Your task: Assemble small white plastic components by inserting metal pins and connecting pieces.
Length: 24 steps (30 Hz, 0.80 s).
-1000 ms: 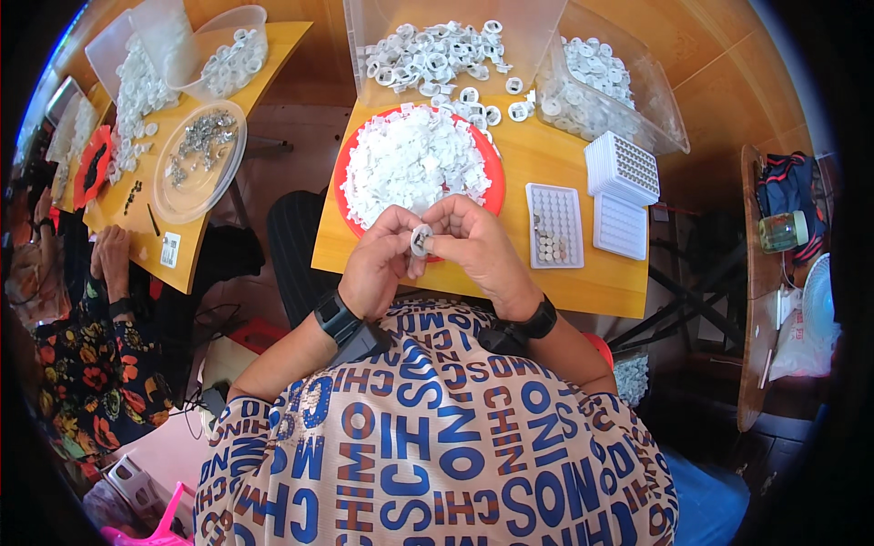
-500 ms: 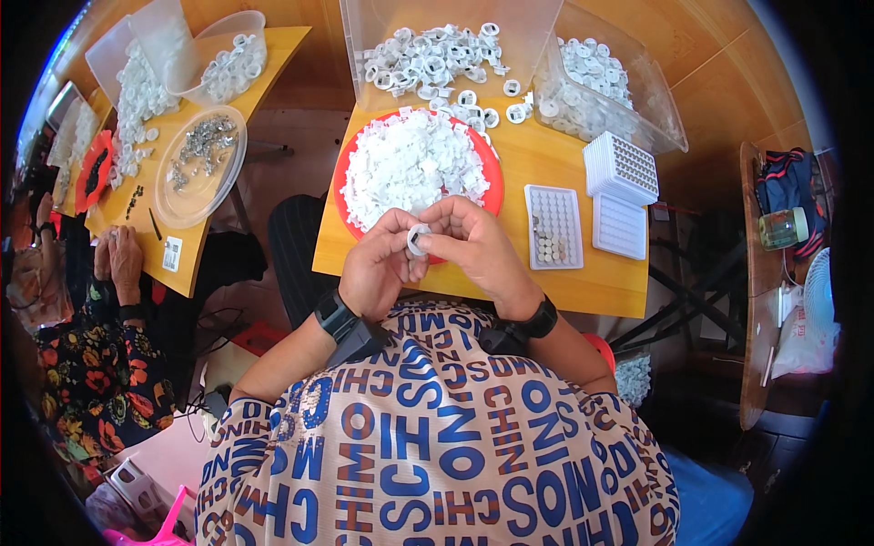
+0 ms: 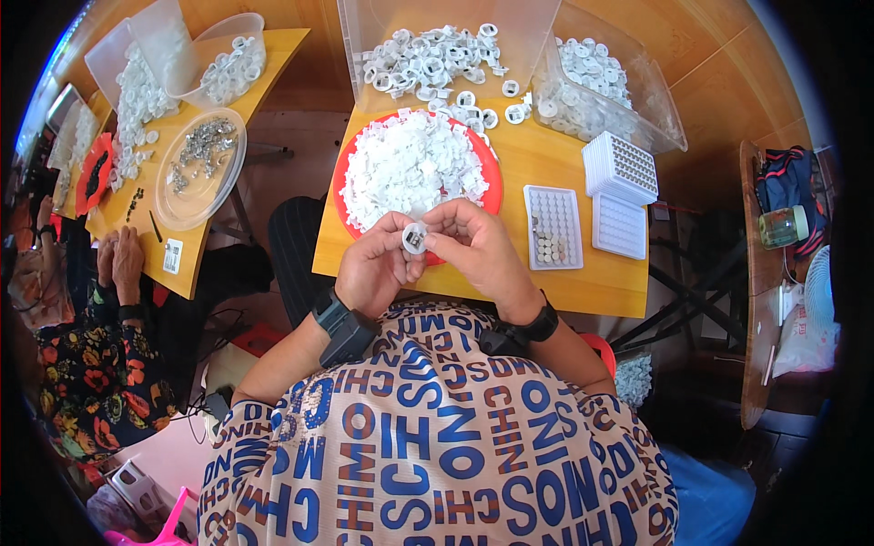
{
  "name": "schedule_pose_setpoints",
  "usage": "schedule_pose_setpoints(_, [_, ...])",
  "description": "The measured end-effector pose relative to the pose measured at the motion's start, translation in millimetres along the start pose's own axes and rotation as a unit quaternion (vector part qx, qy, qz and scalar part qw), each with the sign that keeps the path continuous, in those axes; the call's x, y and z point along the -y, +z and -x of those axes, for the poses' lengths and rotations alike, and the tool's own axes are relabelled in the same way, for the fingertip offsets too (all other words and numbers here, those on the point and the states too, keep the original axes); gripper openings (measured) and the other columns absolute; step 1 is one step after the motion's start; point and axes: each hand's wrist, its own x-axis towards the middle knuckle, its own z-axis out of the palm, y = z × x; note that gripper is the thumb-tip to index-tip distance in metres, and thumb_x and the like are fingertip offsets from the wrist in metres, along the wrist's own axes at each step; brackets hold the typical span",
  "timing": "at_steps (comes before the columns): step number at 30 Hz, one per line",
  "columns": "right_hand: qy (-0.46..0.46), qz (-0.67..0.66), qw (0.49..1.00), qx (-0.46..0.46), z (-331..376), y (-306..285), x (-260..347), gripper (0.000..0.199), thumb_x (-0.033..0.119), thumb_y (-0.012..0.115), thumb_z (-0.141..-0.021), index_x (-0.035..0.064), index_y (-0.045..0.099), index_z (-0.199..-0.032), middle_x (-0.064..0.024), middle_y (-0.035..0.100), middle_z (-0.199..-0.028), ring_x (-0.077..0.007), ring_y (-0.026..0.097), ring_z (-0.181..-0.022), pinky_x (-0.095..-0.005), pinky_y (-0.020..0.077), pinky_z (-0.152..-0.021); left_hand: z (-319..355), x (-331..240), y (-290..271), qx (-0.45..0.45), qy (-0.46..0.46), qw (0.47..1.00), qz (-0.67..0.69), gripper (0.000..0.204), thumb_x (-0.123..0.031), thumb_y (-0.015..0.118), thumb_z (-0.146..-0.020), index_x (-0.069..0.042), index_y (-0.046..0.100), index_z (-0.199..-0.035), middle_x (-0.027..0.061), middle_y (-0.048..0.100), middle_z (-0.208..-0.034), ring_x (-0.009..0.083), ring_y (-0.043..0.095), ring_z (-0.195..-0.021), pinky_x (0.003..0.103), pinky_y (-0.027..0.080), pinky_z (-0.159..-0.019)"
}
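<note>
A small round white plastic housing with a dark cut-out is pinched between my hands above the table's near edge. My left hand holds it by its left side, fingers curled. Thumb and fingertips of my right hand close on its right edge; whether a second small part is between them is hidden. Just beyond my hands stands a red tray heaped with small white plastic pieces. To the right lies a white compartment tray with several round, coin-like pieces in it.
Stacked white trays stand right of the compartment tray. Clear bins of similar housings line the back, with loose housings before them. At left, another person's hands rest by a second table bearing a round clear lid with metal parts.
The white housing has turned to show more of its face and shifted slightly left. My right thumb has drawn back from its middle to its edge.
</note>
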Motion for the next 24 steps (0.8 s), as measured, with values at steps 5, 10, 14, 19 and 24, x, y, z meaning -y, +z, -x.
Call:
schedule_pose_setpoints(5, [0.004, 0.006, 1.0, -0.017, 0.4, -1.7, -3.3, 0.015, 0.003, 0.063, -0.087, -0.0011, 0.059, -0.101, -0.0038, 0.064, -0.089, -0.0071, 0.061, -0.079, -0.022, 0.0499, -0.071, 0.5, -0.8, -4.9, 0.034, -0.008, 0.999, 0.011, 0.015, -0.013, 0.049, -0.093, -0.003, 0.051, -0.103, 0.0103, 0.061, -0.086, 0.0193, 0.059, -0.074, 0.029, 0.05, -0.069])
schedule_pose_setpoints(10, [-0.02, 0.067, 0.989, -0.133, -0.1, -22.7, 3.2, 0.015, 0.002, 0.062, -0.086, -0.0014, 0.061, -0.101, -0.0033, 0.064, -0.088, -0.0081, 0.059, -0.08, -0.0226, 0.0485, -0.073, 7.0, -14.4, -9.9, 0.023, 0.043, 0.998, 0.026, 0.015, -0.012, 0.048, -0.093, -0.003, 0.051, -0.105, 0.0109, 0.06, -0.094, 0.0202, 0.06, -0.082, 0.03, 0.051, -0.071])
schedule_pose_setpoints(14, [-0.044, 0.101, 0.981, -0.162, 0.7, -40.5, 1.3, 0.016, 0.003, 0.063, -0.086, -0.0018, 0.061, -0.101, -0.0033, 0.064, -0.086, -0.0081, 0.06, -0.078, -0.0227, 0.0485, -0.071, 12.0, -27.4, -13.1, -0.042, 0.096, 0.994, 0.033, 0.015, -0.014, 0.047, -0.093, -0.004, 0.051, -0.104, 0.0117, 0.061, -0.092, 0.0218, 0.06, -0.074, 0.03, 0.05, -0.068])
schedule_pose_setpoints(19, [-0.012, 0.229, 0.965, -0.128, 4.3, -38.2, -1.3, 0.015, 0.005, 0.065, -0.083, -0.0003, 0.063, -0.096, -0.0075, 0.066, -0.082, -0.0136, 0.063, -0.076, -0.0262, 0.0497, -0.069, 12.0, -29.7, -17.0, -0.047, 0.101, 0.992, 0.058, 0.015, -0.013, 0.047, -0.093, -0.003, 0.051, -0.104, 0.012, 0.061, -0.093, 0.0231, 0.06, -0.075, 0.031, 0.051, -0.069])
schedule_pose_setpoints(24, [-0.024, 0.351, 0.932, -0.086, 1.1, -32.9, 7.2, 0.014, 0.007, 0.065, -0.079, 0.0, 0.064, -0.091, -0.0137, 0.066, -0.081, -0.0248, 0.065, -0.077, -0.0328, 0.0505, -0.069, 14.2, -28.5, -19.2, -0.053, 0.096, 0.991, 0.073, 0.015, -0.013, 0.047, -0.093, -0.004, 0.051, -0.104, 0.0117, 0.061, -0.093, 0.0234, 0.06, -0.076, 0.032, 0.052, -0.069])
